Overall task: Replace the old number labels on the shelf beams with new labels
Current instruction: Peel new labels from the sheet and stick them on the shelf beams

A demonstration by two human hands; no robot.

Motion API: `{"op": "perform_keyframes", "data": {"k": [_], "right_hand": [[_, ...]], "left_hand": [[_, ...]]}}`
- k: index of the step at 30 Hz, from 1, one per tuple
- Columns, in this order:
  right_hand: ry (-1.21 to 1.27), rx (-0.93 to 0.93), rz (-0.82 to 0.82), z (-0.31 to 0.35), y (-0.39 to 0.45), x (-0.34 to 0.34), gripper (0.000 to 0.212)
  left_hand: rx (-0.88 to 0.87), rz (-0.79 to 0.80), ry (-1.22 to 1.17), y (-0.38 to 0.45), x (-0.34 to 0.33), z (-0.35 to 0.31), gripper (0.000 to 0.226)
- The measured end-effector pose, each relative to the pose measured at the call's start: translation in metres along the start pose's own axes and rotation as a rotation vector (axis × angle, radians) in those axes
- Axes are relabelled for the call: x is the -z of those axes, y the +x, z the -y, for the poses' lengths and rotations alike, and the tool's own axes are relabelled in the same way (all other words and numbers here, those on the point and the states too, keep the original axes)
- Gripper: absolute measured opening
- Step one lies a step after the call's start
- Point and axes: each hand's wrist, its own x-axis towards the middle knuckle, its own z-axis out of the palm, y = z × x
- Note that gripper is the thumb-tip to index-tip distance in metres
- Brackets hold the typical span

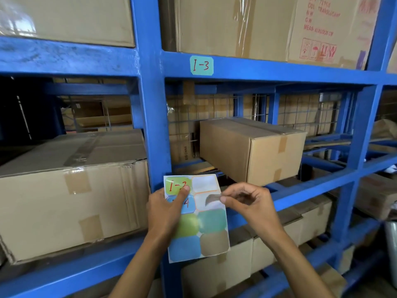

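A teal label point(201, 65) marked "I-3" in red is stuck on the upper blue shelf beam point(279, 69). Below it I hold a sheet of coloured sticker labels point(197, 220). My left hand point(165, 211) grips the sheet from the left, thumb lying on a green sticker that reads "I-3"; a blue sticker under it shows a "4". My right hand point(247, 203) pinches at the sheet's right edge, where a greyish-brown sticker point(211, 198) curls up from an orange-outlined backing cell. The cell above it is bare.
Blue steel upright point(152, 117) stands just behind the sheet. A large taped carton point(71, 190) fills the left bay and a smaller carton point(251, 147) sits in the right bay. More cartons rest above and below; wire mesh backs the shelf.
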Motion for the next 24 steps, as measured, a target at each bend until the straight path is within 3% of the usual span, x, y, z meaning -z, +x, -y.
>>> {"op": "perform_keyframes", "data": {"k": [10, 16, 24], "right_hand": [[0.009, -0.293, -0.224, -0.104, -0.036, 0.019, 0.010], [-0.071, -0.311, -0.069, -0.143, -0.042, -0.004, 0.012], [-0.092, -0.247, -0.056, -0.167, -0.037, -0.031, 0.011]], "left_hand": [[0.019, -0.041, 0.216, -0.032, 0.023, 0.064, 0.023], [0.089, -0.059, 0.257, -0.040, 0.040, 0.087, 0.022], [0.129, -0.077, 0.275, -0.045, 0.050, 0.103, 0.020]]}}
